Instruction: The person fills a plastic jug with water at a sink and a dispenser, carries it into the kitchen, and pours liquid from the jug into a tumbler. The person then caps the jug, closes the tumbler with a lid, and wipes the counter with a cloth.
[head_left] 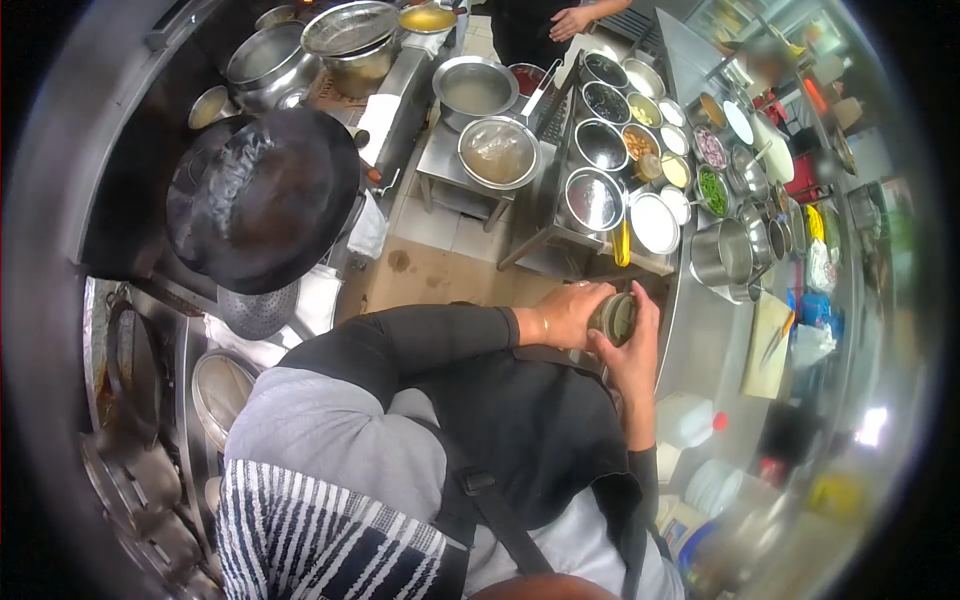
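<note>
A small round jar [614, 319], dark greenish at its top, is held between both hands in front of my chest. My left hand [570, 314] is closed round its left side, with the wrist coming in from the left. Curled against the right side of the jar is my right hand [638, 338], its thumb near the lower rim. Whether the greenish top is a lid or contents I cannot make out.
A large black wok [265, 200] sits on the stove at left. Bowls of ingredients stand on the counter ahead, near a steel pot [722, 252]. A cutting board [768, 345] with a knife lies at right. Another person's hand [572, 22] shows at the top.
</note>
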